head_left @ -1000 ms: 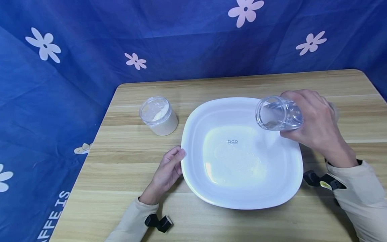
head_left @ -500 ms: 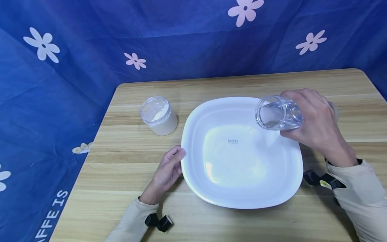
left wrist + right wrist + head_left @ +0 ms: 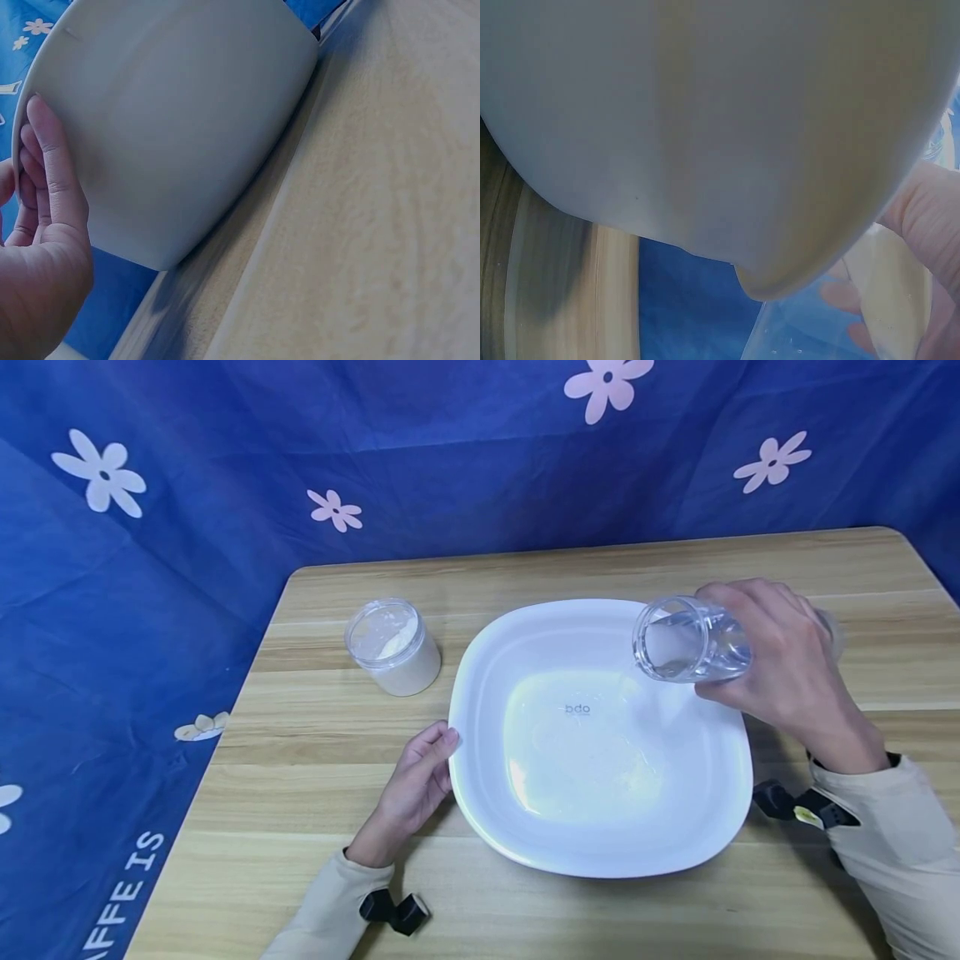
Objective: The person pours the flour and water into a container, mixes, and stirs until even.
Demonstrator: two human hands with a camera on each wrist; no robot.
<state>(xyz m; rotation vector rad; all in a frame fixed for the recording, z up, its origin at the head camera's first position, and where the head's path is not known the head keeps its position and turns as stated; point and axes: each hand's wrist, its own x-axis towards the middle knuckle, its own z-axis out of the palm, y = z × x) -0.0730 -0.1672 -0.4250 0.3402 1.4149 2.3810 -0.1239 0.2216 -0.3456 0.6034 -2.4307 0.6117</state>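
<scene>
A white oval basin (image 3: 540,852) marked "bdo" sits on the wooden table, with clear liquid shimmering across its bottom. My left hand (image 3: 411,785) pinches the basin's left rim, thumb on top and fingers beneath, as the left wrist view also shows. Over the back right rim, my right hand (image 3: 783,668) grips a clear wide-mouthed jar (image 3: 723,647) lying tilted on its side, its mouth pointing left above the basin. Clear liquid shows inside the jar. In the right wrist view, the basin's wall (image 3: 705,135) hides much of the right hand (image 3: 934,217).
A clear open jar of white powder (image 3: 405,672) stands left of the basin at the back. The wooden table (image 3: 315,793) ends in rounded back corners, before a blue flowered cloth (image 3: 465,485). Each sleeve carries a small black wrist device (image 3: 393,912).
Both hands, the basin and the tilted jar hold nearly the same place. The glints on the liquid in the basin shift slightly, and the head view has drifted a little.
</scene>
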